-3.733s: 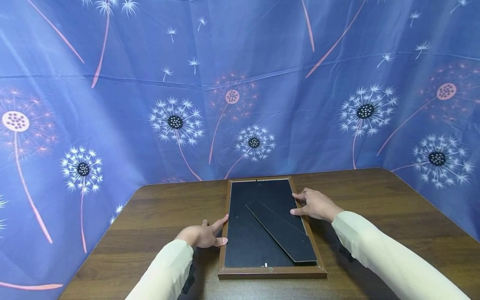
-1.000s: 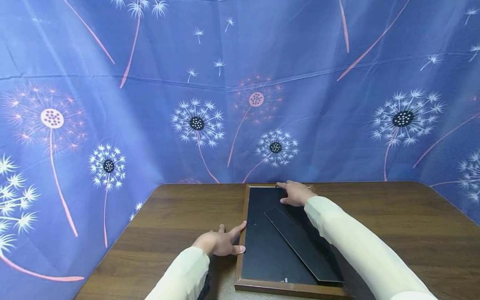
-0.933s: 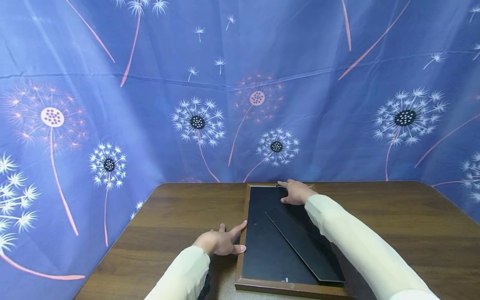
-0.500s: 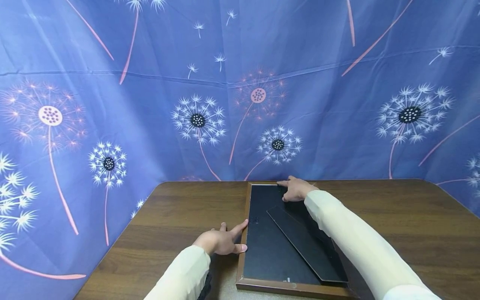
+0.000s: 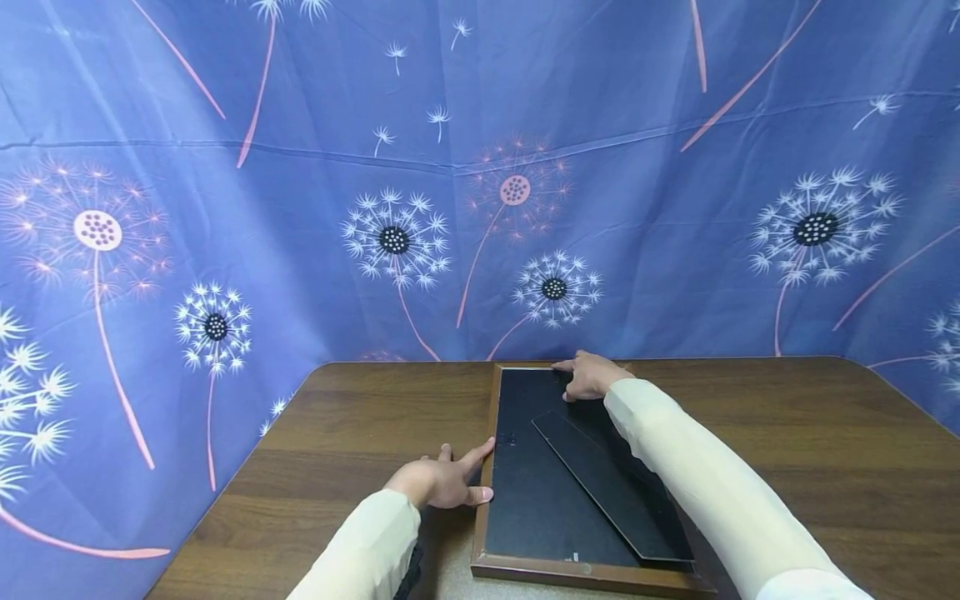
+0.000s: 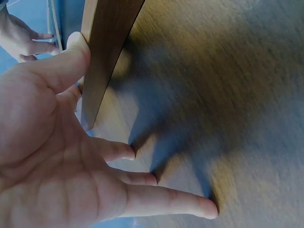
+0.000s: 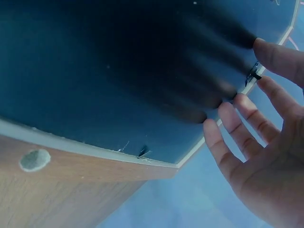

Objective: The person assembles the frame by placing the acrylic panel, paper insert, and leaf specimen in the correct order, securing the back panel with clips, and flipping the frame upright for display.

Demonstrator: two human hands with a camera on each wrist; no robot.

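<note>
A picture frame lies face down on the table, its brown wooden rim surrounding a black backing board. A long black easel leg lies slantwise on the board. My left hand touches the rim's left side with thumb and index finger; in the left wrist view its other fingers are stretched out with their tips on the tabletop. At the far edge, my right hand reaches over the board. The right wrist view shows its index fingertip at a small black metal tab, with the thumb touching the board.
The dark wood tabletop extends to both sides of the picture frame. Behind it hangs a blue curtain printed with dandelions, close to the table's far edge. A pale round pad sits on the rim's side in the right wrist view.
My right hand has moved from the rim's right side to the far edge, by the tab. The left hand keeps its place on the left side. The head view has shifted a little.
</note>
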